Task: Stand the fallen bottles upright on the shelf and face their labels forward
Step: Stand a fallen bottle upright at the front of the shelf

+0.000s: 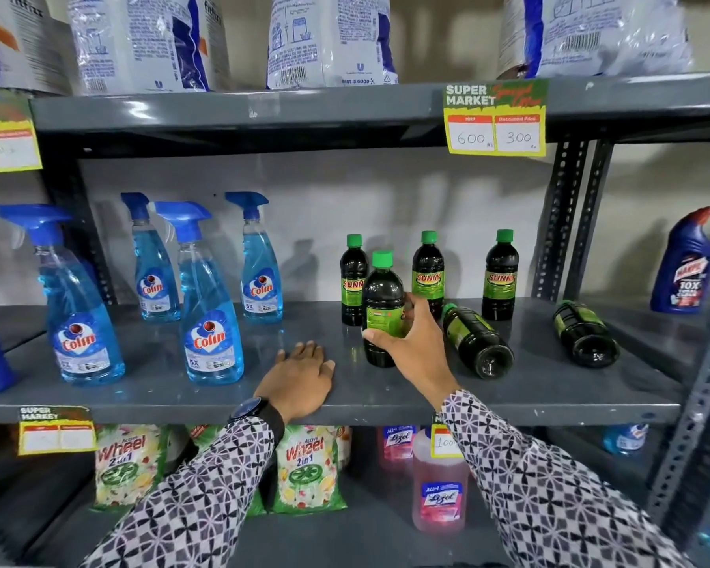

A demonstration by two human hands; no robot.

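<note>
Gripping one of four upright bottles (pixel 382 309) right hand (pixel 410 338), two fallen bottles (pixel 478 342), left hand (pixel 300 379) flat, released

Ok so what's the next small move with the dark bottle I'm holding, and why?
Probably twist it in your right hand until the brand name faces out. The dark green-capped bottle already stands upright on the grey metal shelf, but its green label shows small print, unlike the three SUNNY bottles behind. Two fallen bottles wait alongside.
</note>
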